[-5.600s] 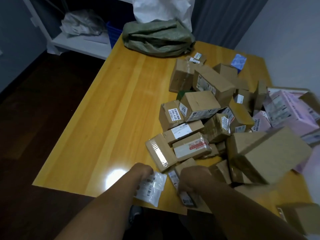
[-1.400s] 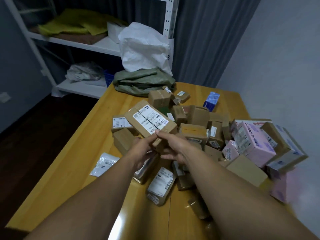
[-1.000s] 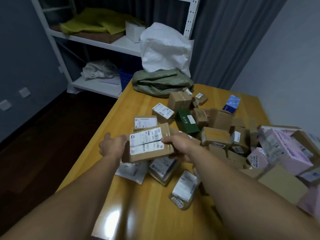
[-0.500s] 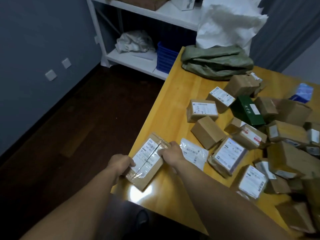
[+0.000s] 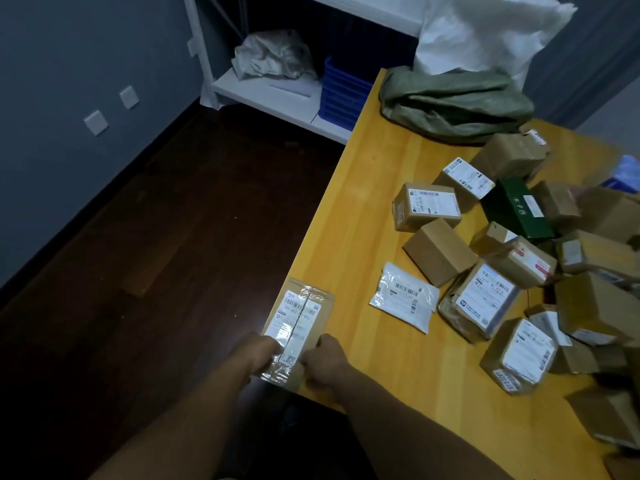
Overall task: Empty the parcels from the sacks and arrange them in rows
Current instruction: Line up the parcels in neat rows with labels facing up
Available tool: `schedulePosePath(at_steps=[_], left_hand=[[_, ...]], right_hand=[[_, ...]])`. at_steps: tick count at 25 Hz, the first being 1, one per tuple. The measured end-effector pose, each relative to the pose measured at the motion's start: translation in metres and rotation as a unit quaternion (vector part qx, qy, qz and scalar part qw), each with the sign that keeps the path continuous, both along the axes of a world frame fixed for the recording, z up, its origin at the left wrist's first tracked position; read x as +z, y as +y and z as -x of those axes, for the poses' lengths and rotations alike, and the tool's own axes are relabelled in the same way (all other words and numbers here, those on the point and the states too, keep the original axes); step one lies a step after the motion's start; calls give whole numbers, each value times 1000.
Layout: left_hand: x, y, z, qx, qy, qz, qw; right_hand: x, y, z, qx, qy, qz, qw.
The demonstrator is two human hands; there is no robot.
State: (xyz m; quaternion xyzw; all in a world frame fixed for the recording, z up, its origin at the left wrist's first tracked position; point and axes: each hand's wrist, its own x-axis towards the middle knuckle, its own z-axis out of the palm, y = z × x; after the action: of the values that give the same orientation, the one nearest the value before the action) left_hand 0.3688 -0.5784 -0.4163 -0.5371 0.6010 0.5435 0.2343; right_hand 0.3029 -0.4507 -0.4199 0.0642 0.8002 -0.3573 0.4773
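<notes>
- As I look down through the head camera, the yellow table (image 5: pixel 363 220) fills the right of my view.
- At the table's far end I see a white sack (image 5: pixel 485 32) behind a flattened green sack (image 5: pixel 453 105).
- A loose heap of parcels (image 5: pixel 485 299) covers the table's right half.
- The taped parcel (image 5: pixel 298 317) sits at the table's near left corner, along its left edge.
- The left hand (image 5: pixel 259 351) and right hand (image 5: pixel 325 360) clasp that parcel's near end from either side, fingers curled against it.
</notes>
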Motion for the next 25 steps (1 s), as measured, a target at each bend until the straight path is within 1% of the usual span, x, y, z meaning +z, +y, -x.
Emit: schedulePosePath(at_steps=[3,7,10,11,13,18,20,22,25], left_hand=[[-8,-2,-2,-13,1,5,1000],[-7,-4,5,-39,-1,24,999],[3,-2,33,-88,-28,112,989],[11,0,47,-105,-19,144,984],[33,13,79,-125,44,169,977],[102,78,151,-135,189,155,960],[119,107,177,-141,231,152,951],[136,139,201,-145,269,130,943],[160,201,241,-139,298,96,940]], right_hand=[[-1,0,1,5,15,4,1000],[4,10,11,3,9,-6,1000],[20,22,26,-25,6,-1,1000],[27,27,34,-31,14,5,999],[46,39,54,-55,32,23,998],[99,92,116,-149,92,72,982],[121,123,140,-173,121,84,974],[145,161,165,-188,152,71,968],[182,241,209,-214,194,73,954]])
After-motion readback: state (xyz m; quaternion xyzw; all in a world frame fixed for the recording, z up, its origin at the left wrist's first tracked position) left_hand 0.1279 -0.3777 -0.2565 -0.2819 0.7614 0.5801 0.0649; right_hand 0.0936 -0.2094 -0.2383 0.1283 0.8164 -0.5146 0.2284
